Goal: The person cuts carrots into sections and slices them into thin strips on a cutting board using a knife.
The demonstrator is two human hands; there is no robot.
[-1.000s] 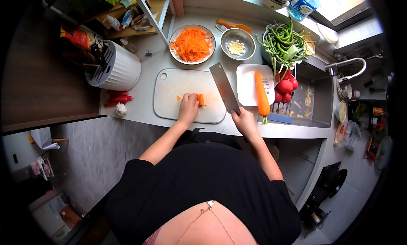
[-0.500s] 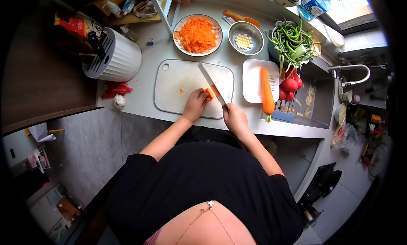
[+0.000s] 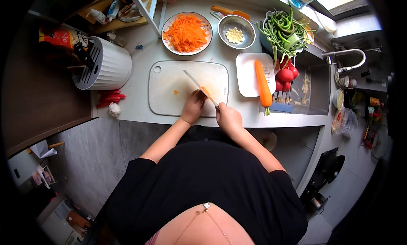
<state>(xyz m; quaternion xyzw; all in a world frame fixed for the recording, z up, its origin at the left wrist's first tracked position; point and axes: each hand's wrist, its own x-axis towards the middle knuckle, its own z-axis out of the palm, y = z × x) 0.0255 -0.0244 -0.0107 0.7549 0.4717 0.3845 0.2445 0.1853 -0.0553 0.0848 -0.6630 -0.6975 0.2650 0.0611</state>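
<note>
My right hand (image 3: 229, 119) is closed around the handle of a kitchen knife (image 3: 196, 82), its blade pointing up and left over the cutting board (image 3: 169, 107). Against the blade shows a carrot piece (image 3: 205, 91), partly hidden by the knife and by my fingers. My left hand (image 3: 193, 106) is closed on that piece at the board's front half. One small orange scrap (image 3: 176, 92) lies alone on the board, left of my left hand. Behind the board stands a plate (image 3: 207, 38) heaped with sliced carrot (image 3: 186, 33).
Right of the board, a whole carrot (image 3: 263, 84) lies across a white tray (image 3: 246, 79). Farther back are a metal bowl (image 3: 251, 40) of pale round slices and green beans (image 3: 285, 31). Radishes (image 3: 285, 76) sit by the sink (image 3: 320, 92). A knife block (image 3: 112, 65) and garlic (image 3: 114, 109) stand left.
The knife has shifted left and lies more slanted, now over the carrot piece beside my left fingers. My right hand moved left with it. The whole view has shifted slightly.
</note>
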